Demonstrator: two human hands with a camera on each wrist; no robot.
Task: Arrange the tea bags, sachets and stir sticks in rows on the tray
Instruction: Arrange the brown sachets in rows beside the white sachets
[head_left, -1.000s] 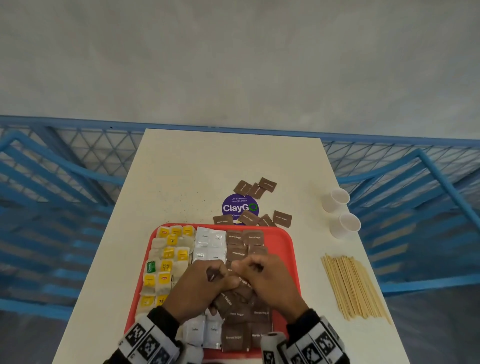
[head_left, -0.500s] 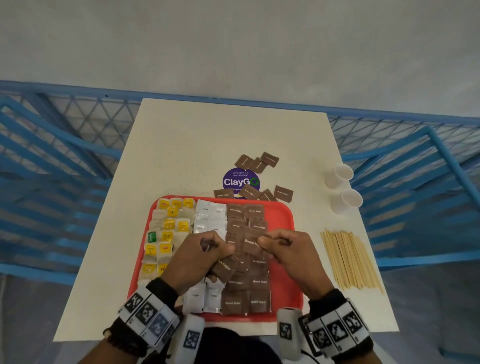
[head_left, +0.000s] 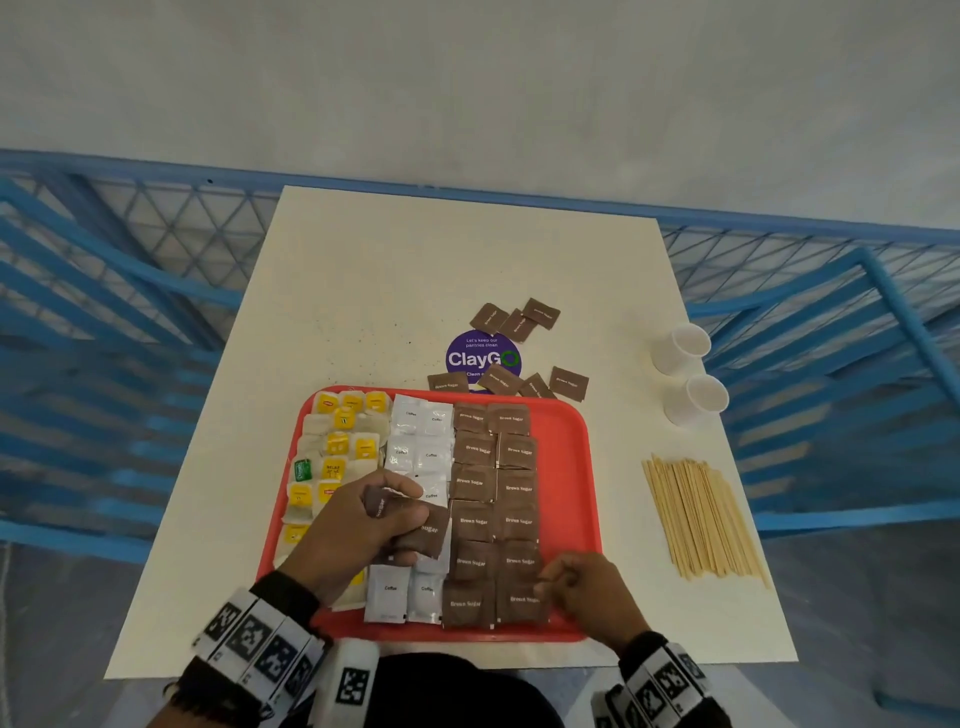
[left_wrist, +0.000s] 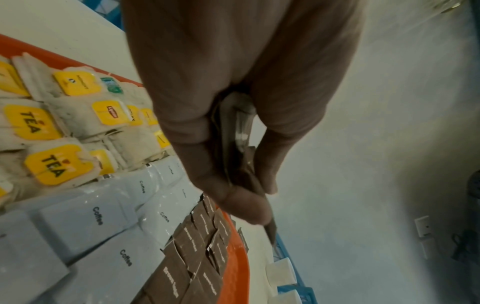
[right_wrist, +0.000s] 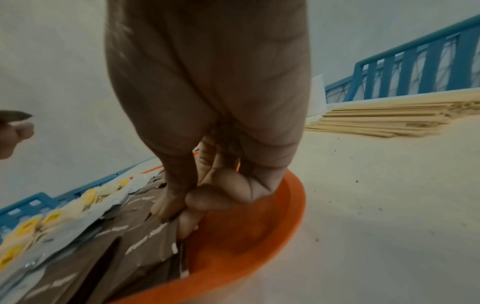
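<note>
A small stack of brown sugar sachets (head_left: 415, 527) is being gripped in the left hand (head_left: 358, 525), thumb and curled fingers closed round it, and is being held just above the middle of the red tray (head_left: 569, 467), probably so that sachets can be dealt out one at a time. At the tray's near right corner the last brown sachet (head_left: 522, 600) of the right-hand brown row is being pinched at its edge by the right hand (head_left: 589, 590), thumb against curled forefinger, apparently to square it against the tray's rim. On the tray's left side the tea bags (head_left: 337, 447) are already lying in rows, the white coffee sachets (head_left: 415, 431) beside them, and the two brown rows (head_left: 493, 488) right of those; a bare strip is being left along the tray's right side, likely for sticks. Beyond the tray's far edge loose brown sachets (head_left: 514, 317) are still waiting on the table (head_left: 415, 270), some overlapping a purple sticker (head_left: 483, 358). Right of the tray the stir sticks (head_left: 701, 519) are lying in a pile, untouched, with two white cups (head_left: 691, 371) further off. Nothing is seen blocking the bare strip.
</note>
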